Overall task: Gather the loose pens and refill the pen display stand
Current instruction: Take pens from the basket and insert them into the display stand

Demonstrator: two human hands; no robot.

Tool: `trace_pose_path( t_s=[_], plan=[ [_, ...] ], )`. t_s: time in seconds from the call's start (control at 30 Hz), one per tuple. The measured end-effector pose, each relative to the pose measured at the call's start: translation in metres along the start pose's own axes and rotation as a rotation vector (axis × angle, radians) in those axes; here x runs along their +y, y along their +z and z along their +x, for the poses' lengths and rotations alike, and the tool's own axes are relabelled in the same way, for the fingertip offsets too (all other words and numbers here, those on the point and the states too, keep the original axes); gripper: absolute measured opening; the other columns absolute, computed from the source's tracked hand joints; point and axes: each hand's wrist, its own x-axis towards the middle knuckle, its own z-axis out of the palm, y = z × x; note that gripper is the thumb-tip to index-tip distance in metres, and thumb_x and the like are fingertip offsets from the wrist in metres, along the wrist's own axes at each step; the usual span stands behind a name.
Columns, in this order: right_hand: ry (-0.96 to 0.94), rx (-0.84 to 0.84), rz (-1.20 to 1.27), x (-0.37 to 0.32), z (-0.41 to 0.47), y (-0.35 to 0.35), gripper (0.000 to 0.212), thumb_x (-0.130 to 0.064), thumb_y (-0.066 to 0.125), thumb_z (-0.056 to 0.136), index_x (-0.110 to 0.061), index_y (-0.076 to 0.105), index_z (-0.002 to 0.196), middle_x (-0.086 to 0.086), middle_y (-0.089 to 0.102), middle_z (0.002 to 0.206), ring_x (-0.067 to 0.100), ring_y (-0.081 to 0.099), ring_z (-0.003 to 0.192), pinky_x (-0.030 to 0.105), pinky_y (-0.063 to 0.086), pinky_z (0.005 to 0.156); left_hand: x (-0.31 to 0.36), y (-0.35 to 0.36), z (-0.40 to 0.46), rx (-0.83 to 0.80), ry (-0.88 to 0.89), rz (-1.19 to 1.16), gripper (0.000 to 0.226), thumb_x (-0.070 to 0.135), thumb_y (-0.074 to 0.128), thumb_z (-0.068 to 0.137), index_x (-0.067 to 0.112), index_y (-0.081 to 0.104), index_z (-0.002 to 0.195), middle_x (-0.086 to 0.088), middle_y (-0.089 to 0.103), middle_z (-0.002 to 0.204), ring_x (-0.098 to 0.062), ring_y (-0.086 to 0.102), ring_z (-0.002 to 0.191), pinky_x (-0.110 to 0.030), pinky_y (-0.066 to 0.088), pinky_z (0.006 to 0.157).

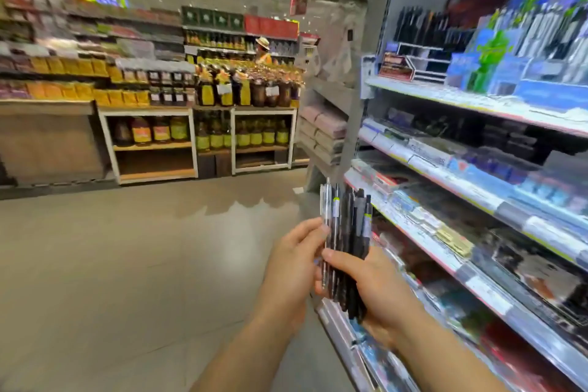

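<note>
The right hand (378, 283) grips a bundle of pens (348, 242), with the thumb across the front of the bundle and the fingers curled behind it. The pens stand nearly upright, their upper ends well above the hand and their lower ends showing below it. Most of them are dark; one at the left side of the bundle has a clear barrel. The left hand (297, 261) is at the left side of the bundle, and its fingertips (319, 226) pinch the pens on that side. Both hands are in the air in front of the shelves (445, 183), near the low shelf edges.

On the top shelf, at the right, stands a pen display stand (428, 41) with rows of dark pens upright in it. Beside it there are blue and green packages (486, 57). The picture is blurred, so the small labels cannot be read.

Across the tiled floor (127, 264), well apart from the hands, other shelves carry bottles (222, 89) and yellow packets (70, 67). A person in a straw hat (263, 41) stands behind the bottles.
</note>
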Motion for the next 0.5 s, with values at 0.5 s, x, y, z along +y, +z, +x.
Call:
trace_pose_path(
  t_s=[0.5],
  plan=[
    [-0.165,0.069,-0.233,-0.032,0.212,-0.004,0.012,-0.015,0.060,0.099,-0.010,0.067,0.091,0.008,0.066,0.071,0.016,0.056,0.045,0.022,0.038,0.037,0.065,-0.022,0.199,-0.046,0.170,0.312,0.028,0.016,0.058,0.099,-0.010,0.067,0.098,-0.009,0.052,0.069,-0.015,0.050,0.061,-0.031,0.047,0.071]
  ],
)
